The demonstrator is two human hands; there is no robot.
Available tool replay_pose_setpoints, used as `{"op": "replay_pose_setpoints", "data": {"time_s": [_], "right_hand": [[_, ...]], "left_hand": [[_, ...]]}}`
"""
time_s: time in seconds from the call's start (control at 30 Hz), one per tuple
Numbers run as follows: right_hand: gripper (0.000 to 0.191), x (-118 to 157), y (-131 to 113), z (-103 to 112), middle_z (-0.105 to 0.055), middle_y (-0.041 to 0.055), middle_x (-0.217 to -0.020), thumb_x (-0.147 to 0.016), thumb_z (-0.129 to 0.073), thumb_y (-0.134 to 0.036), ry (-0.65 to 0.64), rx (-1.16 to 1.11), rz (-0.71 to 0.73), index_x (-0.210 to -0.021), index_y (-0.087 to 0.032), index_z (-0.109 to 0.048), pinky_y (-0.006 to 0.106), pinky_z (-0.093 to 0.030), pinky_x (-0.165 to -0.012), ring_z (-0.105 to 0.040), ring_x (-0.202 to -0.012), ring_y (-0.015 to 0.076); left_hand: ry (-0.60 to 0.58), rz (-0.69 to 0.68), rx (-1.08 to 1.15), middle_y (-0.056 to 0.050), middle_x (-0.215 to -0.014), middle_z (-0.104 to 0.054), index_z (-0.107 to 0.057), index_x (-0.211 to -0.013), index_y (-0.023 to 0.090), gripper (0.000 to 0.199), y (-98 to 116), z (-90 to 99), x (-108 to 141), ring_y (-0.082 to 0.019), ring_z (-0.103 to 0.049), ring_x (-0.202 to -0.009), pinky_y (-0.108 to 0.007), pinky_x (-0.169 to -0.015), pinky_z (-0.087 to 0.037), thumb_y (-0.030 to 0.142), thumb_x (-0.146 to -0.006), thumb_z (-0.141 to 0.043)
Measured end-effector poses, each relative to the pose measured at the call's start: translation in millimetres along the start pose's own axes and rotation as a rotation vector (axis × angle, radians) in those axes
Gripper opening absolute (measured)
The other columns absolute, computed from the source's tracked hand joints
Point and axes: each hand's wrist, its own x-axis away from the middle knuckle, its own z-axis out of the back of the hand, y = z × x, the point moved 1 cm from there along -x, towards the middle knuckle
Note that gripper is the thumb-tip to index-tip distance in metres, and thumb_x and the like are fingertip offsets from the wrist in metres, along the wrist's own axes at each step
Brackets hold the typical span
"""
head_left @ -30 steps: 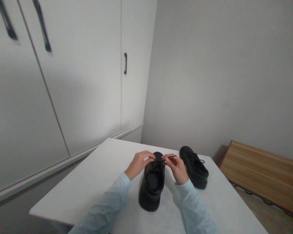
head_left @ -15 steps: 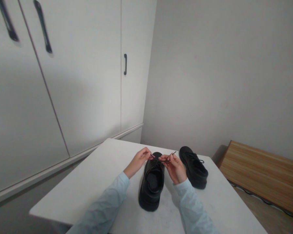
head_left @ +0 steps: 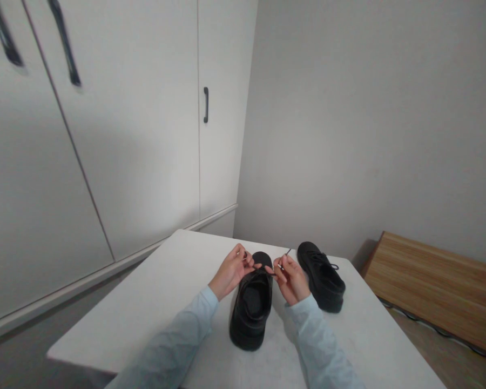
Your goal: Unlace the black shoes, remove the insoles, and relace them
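Note:
A black shoe (head_left: pixel 251 313) stands on the white table (head_left: pixel 162 292), its heel towards me and its toe pointing away. Over its lacing, my left hand (head_left: pixel 235 270) pinches a dark shoelace close to the tongue. My right hand (head_left: pixel 290 276), on the shoe's other side, grips the shoelace (head_left: pixel 289 252) too, and a free end sticks up above the fingers. Between the hands a short stretch of lace runs across the shoe; the knot or loop there is too small to make out.
A second black shoe (head_left: pixel 322 278), its lace tied in a bow, stands to the right near the table's far edge. White cabinets (head_left: pixel 146 135) with dark handles rise on the left. At the right is a wood-grain panel (head_left: pixel 433 286) with a cable along its base.
My left hand has shifted slightly right and inward over the shoe, its fingers more curled about the lace. My right hand stays nearly in place, fingers somewhat lower. The shoes have not moved.

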Motion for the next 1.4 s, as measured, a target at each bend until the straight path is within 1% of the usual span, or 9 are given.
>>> {"op": "replay_pose_setpoints", "data": {"time_s": [0.1, 0.2, 0.5, 0.7, 0.83, 0.97, 1.1, 1.23, 1.4], "right_hand": [[0.031, -1.8, -1.0, 7.2, -0.055, -0.0056, -0.053, -0.069, -0.071, -0.048, 0.013, 0.070, -0.026, -0.065, -0.019, -0.059, 0.035, -0.057, -0.065, -0.025, -0.034, 0.0023], [0.031, -4.0, -1.1, 13.6, -0.049, -0.0072, -0.046, -0.070, -0.071, -0.046, 0.009, 0.104, -0.064, -0.063, -0.019, -0.059, 0.028, -0.054, -0.056, -0.024, -0.033, 0.0026], [0.030, -4.8, -6.5, 20.9, -0.059, -0.0044, -0.058, -0.068, -0.074, -0.040, -0.041, 0.084, -0.176, -0.061, -0.016, -0.056, 0.021, -0.042, -0.042, -0.020, -0.032, -0.0009], [0.032, -4.3, -10.1, 28.2, -0.055, -0.0069, -0.048, -0.068, -0.074, -0.037, -0.103, 0.127, -0.288, -0.057, -0.015, -0.053, 0.019, -0.042, -0.041, -0.017, -0.030, -0.0018], [0.032, -3.8, -11.9, 32.5, -0.060, -0.0049, -0.053, -0.067, -0.075, -0.037, -0.140, 0.150, -0.313, -0.058, -0.015, -0.053, 0.019, -0.041, -0.039, -0.019, -0.028, -0.0021], [0.034, -5.6, -10.0, 38.5, -0.062, -0.0035, -0.055, -0.067, -0.075, -0.037, -0.212, 0.147, -0.346, -0.059, -0.015, -0.051, 0.019, -0.041, -0.038, -0.021, -0.027, -0.0024], [0.036, -8.3, -7.2, 46.2, -0.061, -0.0040, -0.051, -0.067, -0.076, -0.038, -0.271, 0.160, -0.375, -0.058, -0.015, -0.049, 0.018, -0.041, -0.038, -0.020, -0.026, -0.0030], [0.037, -9.5, -7.1, 51.2, -0.058, -0.0058, -0.048, -0.070, -0.073, -0.040, -0.314, 0.193, -0.392, -0.058, -0.015, -0.048, 0.019, -0.042, -0.039, -0.019, -0.025, -0.0028], [0.039, -10.4, -6.6, 52.6, -0.059, -0.0055, -0.049, -0.069, -0.074, -0.042, -0.315, 0.227, -0.402, -0.057, -0.016, -0.047, 0.019, -0.042, -0.038, -0.019, -0.026, -0.0026]], "left_hand": [[0.048, -0.024, -0.058, 0.006, -0.065, -0.046, -0.036, -0.073, 0.020, 0.035, 4.1, 1.5, -0.6, -0.007, -0.047, -0.059, -0.027, -0.067, -0.049, 0.040, -0.079, -0.063], [0.055, -0.040, -0.141, 0.006, -0.063, -0.047, -0.037, -0.074, 0.019, 0.034, 7.1, 5.9, -2.3, -0.007, -0.046, -0.056, -0.025, -0.062, -0.048, 0.043, -0.080, -0.060], [0.046, -0.052, -0.324, 0.008, -0.055, -0.044, -0.038, -0.073, 0.019, 0.034, 15.2, 21.0, -7.3, -0.007, -0.046, -0.050, -0.023, -0.055, -0.045, 0.046, -0.081, -0.057], [0.083, -0.048, -0.323, 0.009, -0.054, -0.041, -0.038, -0.072, 0.019, 0.033, 19.3, 25.7, -7.9, -0.006, -0.041, -0.047, -0.022, -0.053, -0.044, 0.042, -0.080, -0.059], [0.120, -0.013, -0.311, 0.009, -0.053, -0.039, -0.037, -0.071, 0.019, 0.034, 19.9, 31.6, -7.9, -0.005, -0.039, -0.046, -0.021, -0.052, -0.043, 0.041, -0.079, -0.061], [0.205, 0.070, -0.294, 0.009, -0.052, -0.040, -0.037, -0.069, 0.018, 0.031, 19.7, 38.8, -8.0, -0.005, -0.039, -0.045, -0.019, -0.051, -0.041, 0.036, -0.078, -0.061], [0.300, 0.180, -0.273, 0.008, -0.051, -0.040, -0.038, -0.067, 0.018, 0.024, 20.7, 44.5, -8.6, -0.005, -0.040, -0.044, -0.019, -0.051, -0.041, 0.025, -0.080, -0.057], [0.366, 0.226, -0.278, 0.008, -0.050, -0.040, -0.038, -0.066, 0.017, 0.020, 20.9, 48.4, -10.3, -0.005, -0.039, -0.043, -0.020, -0.052, -0.043, 0.016, -0.082, -0.049], [0.390, 0.238, -0.301, 0.008, -0.049, -0.040, -0.037, -0.066, 0.018, 0.020, 17.1, 51.9, -12.4, -0.005, -0.039, -0.042, -0.021, -0.053, -0.044, 0.016, -0.084, -0.047]]}}
